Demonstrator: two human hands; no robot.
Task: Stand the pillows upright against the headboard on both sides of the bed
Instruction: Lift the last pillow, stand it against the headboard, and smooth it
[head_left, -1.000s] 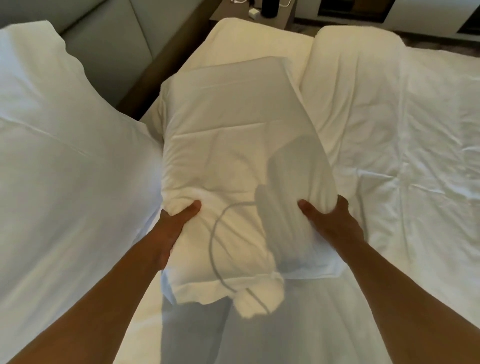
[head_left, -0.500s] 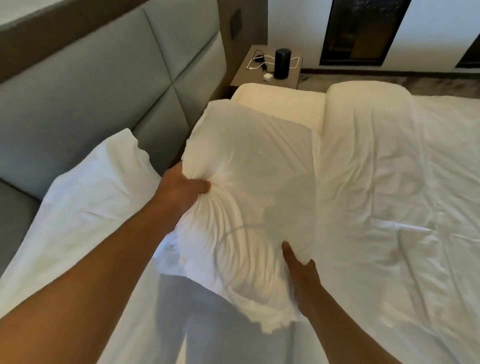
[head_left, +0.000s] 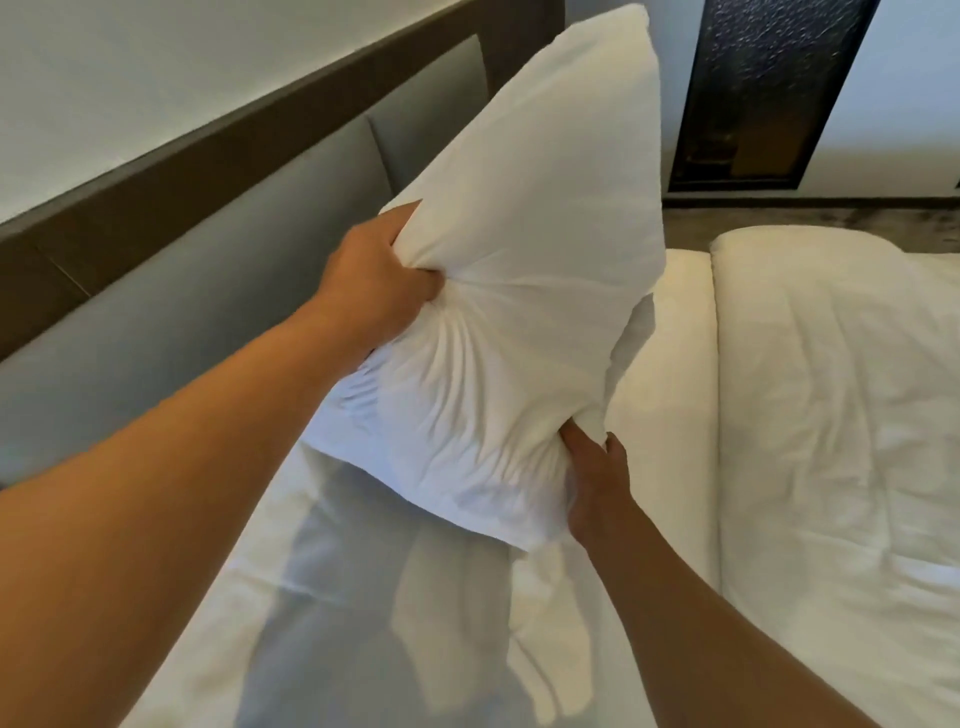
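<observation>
A white pillow (head_left: 519, 249) is raised off the bed, tilted, with its far corner pointing up toward the top of the view. My left hand (head_left: 374, 280) grips its left edge, bunching the cloth. My right hand (head_left: 597, 483) holds its lower right corner from beneath. The grey padded headboard (head_left: 234, 291) with a brown wooden top rail runs along the left, just behind the pillow. The pillow that was on the left is out of view.
The white bed sheet (head_left: 363, 597) lies below the pillow. A folded white duvet (head_left: 841, 415) covers the right side of the bed. A dark framed panel (head_left: 769, 88) stands on the far wall. Dark floor shows beyond the bed.
Both hands have lifted the pillow off the mattress and swung its far end upward toward the headboard. The view has risen, so the nightstand and the other pillow are no longer seen.
</observation>
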